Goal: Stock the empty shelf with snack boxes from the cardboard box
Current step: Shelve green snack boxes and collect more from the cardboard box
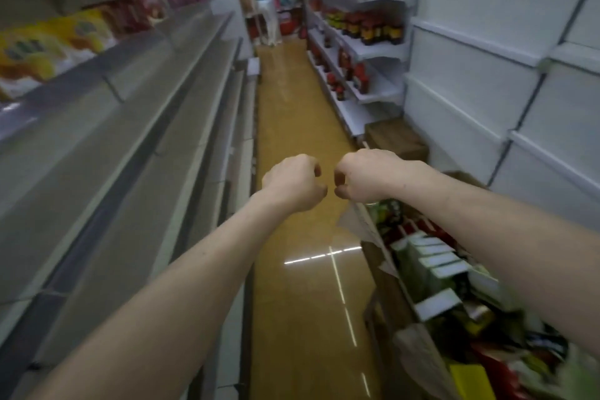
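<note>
- Left grip (293,182) out in front at the end of a bare, straightened arm, fingers curled inward into a loose fist, nothing held.
- Right grip (367,176) just beside it at the same height, likewise curled closed and holding nothing; knuckles of the two facing each other, a narrow gap between.
- Both poised above the yellow-brown aisle floor (302,127), touching no shelf and no box.
- Cardboard box (384,282) low on the right side of the aisle, open at the top, flaps folded outward, its far corner just below the right grip and the right forearm crossing above it.
- Snack boxes (435,258) inside it, a row of pale-topped green ones standing on edge side by side, mixed red, yellow and green packets around them; details blurred.
- Long grey shelves (130,127) along the left, lower tiers bare, yellow and red packs (48,49) on an upper tier.
- White shelving (470,91) close on the right, bare; further along, dark bottles (373,29) in rows.
- Second brown carton (396,140) on the floor beyond the right grip, against the white shelving.
- At the far end of the aisle, a person in white (268,10), blurred.
</note>
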A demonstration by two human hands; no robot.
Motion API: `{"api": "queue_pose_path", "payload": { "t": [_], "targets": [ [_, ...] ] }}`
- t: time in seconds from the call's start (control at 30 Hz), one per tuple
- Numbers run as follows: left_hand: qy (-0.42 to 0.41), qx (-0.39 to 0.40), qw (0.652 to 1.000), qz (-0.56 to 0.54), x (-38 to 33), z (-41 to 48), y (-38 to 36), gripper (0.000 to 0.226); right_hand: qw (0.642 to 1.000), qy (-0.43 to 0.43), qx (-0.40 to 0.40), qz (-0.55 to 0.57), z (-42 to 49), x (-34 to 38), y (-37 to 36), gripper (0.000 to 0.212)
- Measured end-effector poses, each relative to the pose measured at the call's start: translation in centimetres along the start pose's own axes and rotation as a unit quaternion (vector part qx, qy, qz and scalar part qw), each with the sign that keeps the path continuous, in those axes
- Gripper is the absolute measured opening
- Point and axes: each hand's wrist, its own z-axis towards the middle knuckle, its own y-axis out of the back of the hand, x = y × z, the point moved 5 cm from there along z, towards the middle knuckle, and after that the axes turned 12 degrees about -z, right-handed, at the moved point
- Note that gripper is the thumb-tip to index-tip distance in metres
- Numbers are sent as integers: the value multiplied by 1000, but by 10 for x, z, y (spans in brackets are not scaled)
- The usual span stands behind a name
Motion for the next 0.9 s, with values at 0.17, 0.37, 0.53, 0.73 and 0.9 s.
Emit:
{"api": "queue_pose_path", "payload": {
  "t": [0.17,0.37,0.53,0.73,0.9],
  "targets": [
    [-22,79,996,-22,-79,25,-81,28,997,-60,42,39,-35,-98,-54,24],
    [-14,173,984,-45,-127,41,-190,19,988,-88,101,73,-61,-182,-135,25],
    [42,247,967,-45,-120,42,-282,32,976,-71,169,114,-72,-210,-210,27],
    [110,315,942,-43,-88,24,-354,34,960,-33,233,150,-75,-199,-295,45],
    [113,337,935,21,-59,10,-391,64,962,-17,221,161,-68,-173,-343,67]
  ]
}}
